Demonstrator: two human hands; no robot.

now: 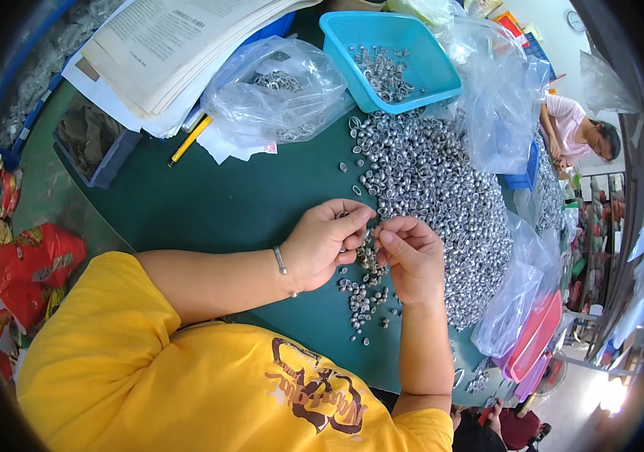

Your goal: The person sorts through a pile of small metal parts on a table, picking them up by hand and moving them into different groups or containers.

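Above the table, my left hand (327, 245) is closed, with bits of small silvery metal pieces showing between its fingers. My right hand (416, 260) faces it, thumb and fingertips pinched together; what they hold, if anything, is too small to make out. The fingertips of both hands nearly meet. Just beyond and to the right spreads a large heap of small, shiny, ring-like metal pieces (450, 218). Below my hands lies a smaller loose group of similar pieces (363, 297), partly hidden by my fingers.
A turquoise plastic basket (435, 84) holding more pieces stands at the back. Left of it are a clear plastic bag (277, 102), stacked papers (149, 56) and a yellow pencil (190, 141). Clear bags (514, 290) and a red tray (536, 339) lie right. Another person (574, 132) sits far right.
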